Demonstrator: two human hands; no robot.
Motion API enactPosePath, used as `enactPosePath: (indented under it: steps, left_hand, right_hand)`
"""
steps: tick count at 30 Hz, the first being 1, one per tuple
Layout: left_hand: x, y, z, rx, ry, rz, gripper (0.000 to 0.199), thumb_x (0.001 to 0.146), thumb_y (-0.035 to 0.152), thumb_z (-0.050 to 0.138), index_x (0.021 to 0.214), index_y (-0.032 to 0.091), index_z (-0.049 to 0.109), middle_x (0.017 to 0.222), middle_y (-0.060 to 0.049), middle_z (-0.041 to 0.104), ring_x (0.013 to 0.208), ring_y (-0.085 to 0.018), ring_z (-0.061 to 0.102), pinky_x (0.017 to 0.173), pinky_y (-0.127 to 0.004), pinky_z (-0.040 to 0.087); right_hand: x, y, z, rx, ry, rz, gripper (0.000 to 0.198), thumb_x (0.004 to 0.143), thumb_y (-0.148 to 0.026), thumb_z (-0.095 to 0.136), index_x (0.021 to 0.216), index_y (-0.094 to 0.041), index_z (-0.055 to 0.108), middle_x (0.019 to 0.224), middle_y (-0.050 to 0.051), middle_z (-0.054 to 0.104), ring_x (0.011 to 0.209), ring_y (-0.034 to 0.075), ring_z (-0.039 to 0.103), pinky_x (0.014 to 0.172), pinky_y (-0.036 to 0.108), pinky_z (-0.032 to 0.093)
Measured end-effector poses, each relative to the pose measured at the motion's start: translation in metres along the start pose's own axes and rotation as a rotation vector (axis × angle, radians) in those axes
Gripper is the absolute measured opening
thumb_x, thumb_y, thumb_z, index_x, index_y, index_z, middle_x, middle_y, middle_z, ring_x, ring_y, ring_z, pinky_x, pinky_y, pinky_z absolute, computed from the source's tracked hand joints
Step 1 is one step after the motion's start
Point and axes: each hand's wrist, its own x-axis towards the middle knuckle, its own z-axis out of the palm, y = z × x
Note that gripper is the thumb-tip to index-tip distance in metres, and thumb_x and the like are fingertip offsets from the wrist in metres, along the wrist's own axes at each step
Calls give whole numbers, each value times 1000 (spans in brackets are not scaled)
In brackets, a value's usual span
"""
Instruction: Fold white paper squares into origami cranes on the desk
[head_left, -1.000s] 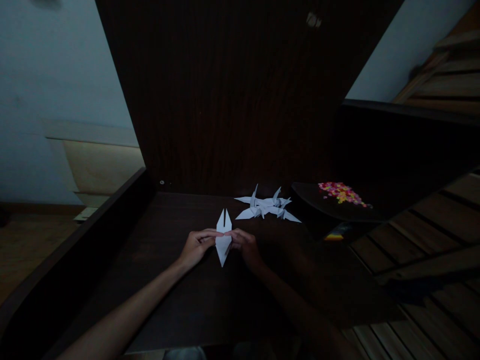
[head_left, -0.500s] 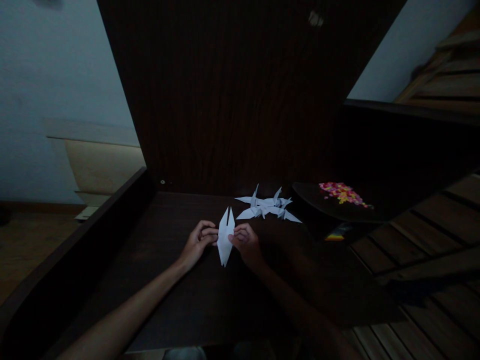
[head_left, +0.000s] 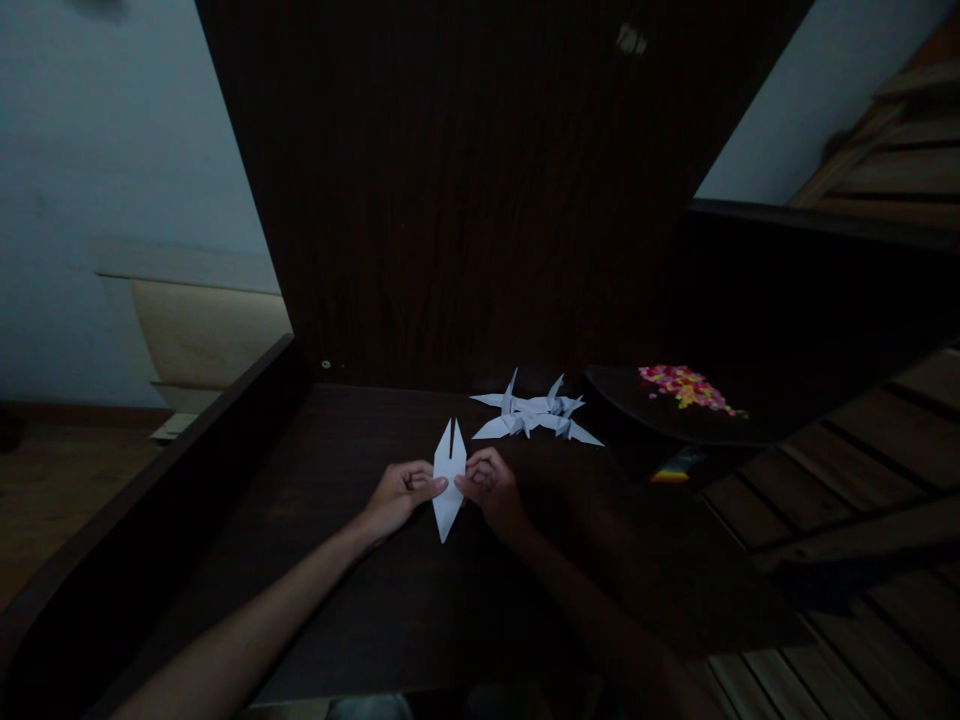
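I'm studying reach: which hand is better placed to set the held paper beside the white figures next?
Probably the right hand: it holds the paper on the side nearer the figures. The left hand holds the opposite side, farther from them.

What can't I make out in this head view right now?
All in the head view:
Folded white paper: back hidden by its front.
Left hand and right hand: grip behind the paper, hidden by it.
White folded figures: overlap obscures the count.
Colourful pieces: too small for shapes.
Striped patch: dim, unidentifiable.

There are one left hand [head_left: 405, 492], one right hand [head_left: 493, 490], one folded paper [head_left: 450, 466], several overlapping cranes [head_left: 529, 408], one colourful heap [head_left: 686, 387].
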Motion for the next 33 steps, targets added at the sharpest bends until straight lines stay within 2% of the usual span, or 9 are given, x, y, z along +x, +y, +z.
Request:
enactPosePath:
  steps: [5,10,18,26,33]
  left_hand:
    - [-1,-1,1,-9,19,11,35,65,43,78,72,12,63,68,-2,66,61,-12,58,60,-22,42]
    - [0,-3,-2,7,73,40,32,66,40,77,66,13,60,62,-1,63,58,-12,57,57,-22,40]
    - [-1,2,0,-10,20,34,30,67,39,77,67,12,62,62,0,63,57,-11,56,56,-21,40]
    - [-2,3,-1,-20,-34,-51,32,68,38,77,85,12,69,86,-8,73,76,-19,66,70,-28,49]
    - [-3,6,-3,-17,-72,-26,28,68,33,77,85,11,70,82,-7,73,72,-18,66,68,-27,48]
  right_hand:
    - [2,0,1,-1,6,70,37,63,-34,77,85,-22,50,59,-8,57,46,10,54,41,21,46]
    - [2,2,0,-136,-74,120,28,71,-42,70,67,-18,56,53,-5,58,42,9,52,42,21,43]
    - [0,-12,-1,-135,-68,106,31,68,-44,70,60,-18,55,47,-6,55,41,9,49,43,21,38]
    - [-2,-9,0,-192,-59,70,30,69,-44,71,61,-19,57,47,-5,55,41,9,49,43,21,37]
    - [-3,-8,-4,-144,-144,110,30,71,-44,71,61,-18,59,47,-5,56,41,9,49,44,21,38]
